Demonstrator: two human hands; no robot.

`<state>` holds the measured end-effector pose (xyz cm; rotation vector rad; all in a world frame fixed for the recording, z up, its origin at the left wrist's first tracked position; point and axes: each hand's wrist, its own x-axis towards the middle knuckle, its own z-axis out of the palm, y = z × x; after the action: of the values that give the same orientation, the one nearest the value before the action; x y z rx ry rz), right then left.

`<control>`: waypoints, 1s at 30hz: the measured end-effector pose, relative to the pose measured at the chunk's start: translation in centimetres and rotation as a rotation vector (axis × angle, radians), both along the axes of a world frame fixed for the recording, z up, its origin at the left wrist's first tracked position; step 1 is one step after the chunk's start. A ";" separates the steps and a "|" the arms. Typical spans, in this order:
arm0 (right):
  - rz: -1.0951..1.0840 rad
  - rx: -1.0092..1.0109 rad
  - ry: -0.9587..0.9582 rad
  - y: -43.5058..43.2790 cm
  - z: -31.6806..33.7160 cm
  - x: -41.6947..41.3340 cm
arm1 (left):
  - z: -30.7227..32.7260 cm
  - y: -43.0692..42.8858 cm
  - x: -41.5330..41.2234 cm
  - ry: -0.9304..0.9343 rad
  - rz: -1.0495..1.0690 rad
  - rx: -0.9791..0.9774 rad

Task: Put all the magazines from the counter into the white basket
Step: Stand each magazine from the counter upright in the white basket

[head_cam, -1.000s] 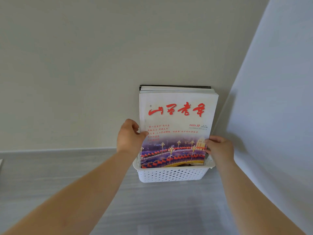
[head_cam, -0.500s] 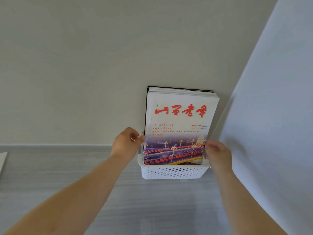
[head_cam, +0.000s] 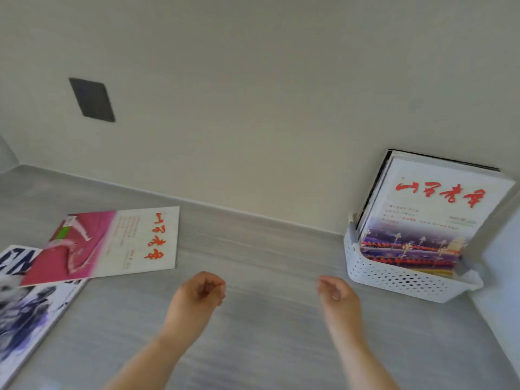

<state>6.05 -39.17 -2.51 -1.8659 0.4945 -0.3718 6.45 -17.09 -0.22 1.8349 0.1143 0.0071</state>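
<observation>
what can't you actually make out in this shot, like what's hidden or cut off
All in the head view:
- Magazines behind the front magazine in the white basket: only edges show, so their count is unclear.
- Blue-and-white magazine: cut off by the left edge and partly covered by the pink magazine.
- Small print on the covers: blurred.
- Left hand and right hand: loosely curled; motion blur hides the fingertips.

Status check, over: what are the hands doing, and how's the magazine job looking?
Left hand and right hand empty, over counter. Stack upright in basket. Pink magazine, blue magazine left, nothing blocking.
</observation>
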 end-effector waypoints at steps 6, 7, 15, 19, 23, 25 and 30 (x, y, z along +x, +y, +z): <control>0.196 -0.178 0.067 12.9 -4.5 0.1 | -2.0 12.7 -1.2 0.102 0.144 0.173; 0.239 -0.224 0.085 14.6 -5.0 0.2 | -2.4 14.6 -1.1 0.116 0.157 0.214; 0.418 -0.766 0.169 20.7 -7.4 0.3 | -4.1 26.0 3.1 0.166 0.004 0.838; 0.380 -0.901 0.068 21.7 -7.3 0.2 | -5.3 27.6 6.3 0.211 -0.274 1.137; 0.431 -0.885 0.031 21.9 -7.2 0.2 | -6.4 27.5 8.9 0.185 -0.342 1.307; 0.418 -0.905 0.044 21.8 -7.3 0.4 | -6.4 27.2 9.7 0.136 -0.369 1.396; 0.331 -0.958 0.012 22.1 -8.2 1.1 | -5.1 26.4 11.1 -0.094 -0.601 1.674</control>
<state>7.10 -17.05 -10.70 -2.8187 -0.0320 -0.4063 17.50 9.30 -5.35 3.4433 -0.7362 -0.3194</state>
